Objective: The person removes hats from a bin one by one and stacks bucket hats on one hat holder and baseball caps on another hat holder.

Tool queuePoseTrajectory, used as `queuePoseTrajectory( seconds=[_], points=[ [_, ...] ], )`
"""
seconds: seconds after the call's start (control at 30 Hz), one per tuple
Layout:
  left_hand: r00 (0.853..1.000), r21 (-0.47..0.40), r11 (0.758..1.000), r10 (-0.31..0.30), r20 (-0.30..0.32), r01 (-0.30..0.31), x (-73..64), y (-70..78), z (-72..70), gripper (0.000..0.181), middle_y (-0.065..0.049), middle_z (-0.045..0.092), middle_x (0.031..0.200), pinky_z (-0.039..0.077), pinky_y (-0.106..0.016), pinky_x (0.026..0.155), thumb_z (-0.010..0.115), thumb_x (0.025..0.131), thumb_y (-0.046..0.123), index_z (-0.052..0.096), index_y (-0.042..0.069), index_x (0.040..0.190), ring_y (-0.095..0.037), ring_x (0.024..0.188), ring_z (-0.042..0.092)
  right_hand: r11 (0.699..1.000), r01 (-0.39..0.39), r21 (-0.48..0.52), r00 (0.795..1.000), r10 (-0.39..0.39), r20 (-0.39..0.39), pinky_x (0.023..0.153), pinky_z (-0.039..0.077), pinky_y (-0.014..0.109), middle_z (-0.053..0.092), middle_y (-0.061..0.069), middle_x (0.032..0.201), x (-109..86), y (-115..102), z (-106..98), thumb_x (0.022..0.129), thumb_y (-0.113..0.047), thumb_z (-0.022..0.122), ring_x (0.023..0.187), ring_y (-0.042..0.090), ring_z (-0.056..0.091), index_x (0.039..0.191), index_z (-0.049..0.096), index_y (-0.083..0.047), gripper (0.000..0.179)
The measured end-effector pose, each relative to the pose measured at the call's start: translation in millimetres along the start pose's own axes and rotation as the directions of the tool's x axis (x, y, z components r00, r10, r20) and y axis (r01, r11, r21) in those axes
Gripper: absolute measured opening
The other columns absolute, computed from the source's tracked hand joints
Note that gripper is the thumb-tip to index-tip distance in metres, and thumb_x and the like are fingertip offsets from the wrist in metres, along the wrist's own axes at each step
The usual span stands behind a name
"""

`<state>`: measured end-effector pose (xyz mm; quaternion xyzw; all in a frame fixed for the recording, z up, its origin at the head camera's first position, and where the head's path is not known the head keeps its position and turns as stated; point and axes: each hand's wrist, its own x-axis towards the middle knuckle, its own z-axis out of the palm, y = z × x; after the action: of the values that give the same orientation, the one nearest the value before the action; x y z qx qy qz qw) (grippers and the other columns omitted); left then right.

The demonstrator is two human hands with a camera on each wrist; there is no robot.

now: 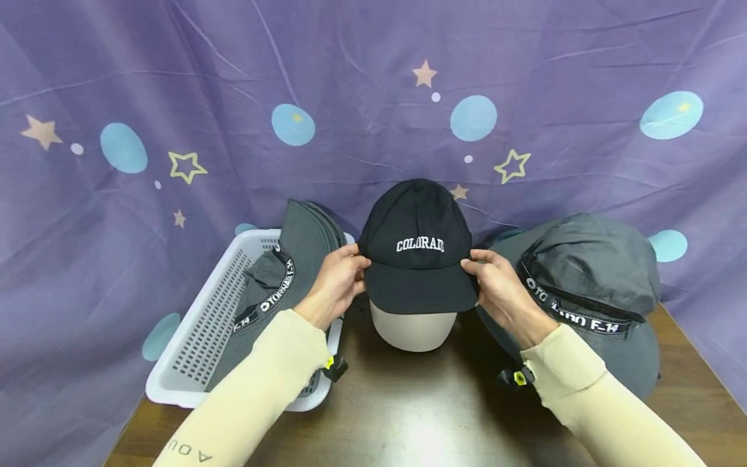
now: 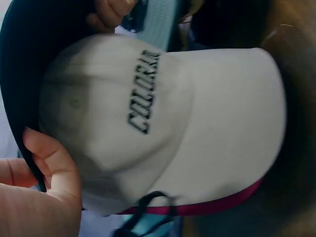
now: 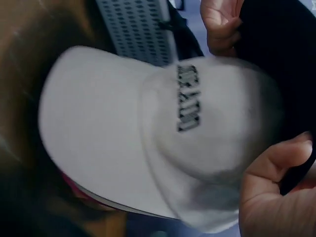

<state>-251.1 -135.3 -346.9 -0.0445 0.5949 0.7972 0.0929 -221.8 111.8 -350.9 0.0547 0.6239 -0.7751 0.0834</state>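
A black cap [image 1: 423, 288] lettered "COLORADO" in white is held between both hands, its brim toward me. My left hand [image 1: 335, 282] pinches its left side between thumb and fingers, where brim and crown meet; my right hand [image 1: 503, 285] pinches the right side likewise. Just below it is a white cap [image 1: 413, 332], mostly hidden by the black one in the head view. Both wrist views show the white cap [image 2: 227, 108] with dark lettering, and a red brim edge [image 2: 222, 203] under it. The black brim [image 3: 281, 39] overlaps the white crown in the right wrist view.
At left stands a light grey perforated basket [image 1: 169, 383] holding several stacked grey hats [image 1: 309, 240] with "TORNADO F-14" bands. More grey hats [image 1: 601, 259] lie at the right on the brown wooden table [image 1: 403, 415]. A purple patterned curtain [image 1: 373, 84] hangs behind.
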Motion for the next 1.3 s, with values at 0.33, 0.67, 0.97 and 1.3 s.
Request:
queuePoseTrajectory(
  seconds=[0.33,0.67,0.97,1.3],
  points=[
    [0.967,0.462,0.887,0.124,-0.221,-0.008,-12.6,-30.8,1.2,0.029,-0.011,0.054,0.096,0.04,-0.024,0.062,0.05,0.082,-0.004,0.056,-0.007,0.11,-0.018,0.074,0.049,0.974,0.045,-0.223,0.977,-0.089,-0.195,0.059,0.05,0.026,0.06,0.005,0.086,-11.4,44.3,8.1,0.098,-0.012,0.047,0.064,0.01,0.06,0.117,0.039,0.004,0.026],
    [0.98,0.811,0.579,0.097,-0.171,0.084,-4.6,-23.3,11.6,0.005,-0.012,0.054,0.081,0.045,-0.034,0.064,0.048,0.078,-0.003,0.053,-0.004,0.079,-0.026,0.075,0.049,0.876,0.09,-0.474,0.928,-0.247,-0.28,0.062,0.042,0.027,0.058,0.008,0.076,-10.6,77.7,12.1,0.098,-0.009,0.046,0.07,0.015,0.052,0.11,0.043,0.005,0.019],
    [0.958,0.869,0.483,0.183,-0.222,0.109,1.2,-37.7,18.1,0.045,-0.029,0.058,0.114,0.044,-0.041,0.095,0.058,0.078,0.002,0.045,-0.012,0.119,-0.039,0.109,0.055,0.754,0.1,-0.649,0.901,-0.345,-0.262,0.078,0.041,0.041,0.061,0.02,0.099,-5.3,94.1,13.4,0.099,-0.013,0.045,0.091,0.031,0.055,0.116,0.041,0.004,0.024],
    [0.966,0.82,0.564,0.148,-0.214,0.095,-6.6,-34.8,18.3,0.044,-0.028,0.056,0.119,0.043,-0.043,0.097,0.055,0.078,0.0,0.048,-0.013,0.12,-0.039,0.114,0.052,0.784,0.147,-0.603,0.928,-0.32,-0.19,0.083,0.042,0.041,0.056,0.023,0.11,-15.0,89.3,11.7,0.097,-0.004,0.044,0.097,0.031,0.055,0.129,0.035,0.006,0.035]
  ],
)
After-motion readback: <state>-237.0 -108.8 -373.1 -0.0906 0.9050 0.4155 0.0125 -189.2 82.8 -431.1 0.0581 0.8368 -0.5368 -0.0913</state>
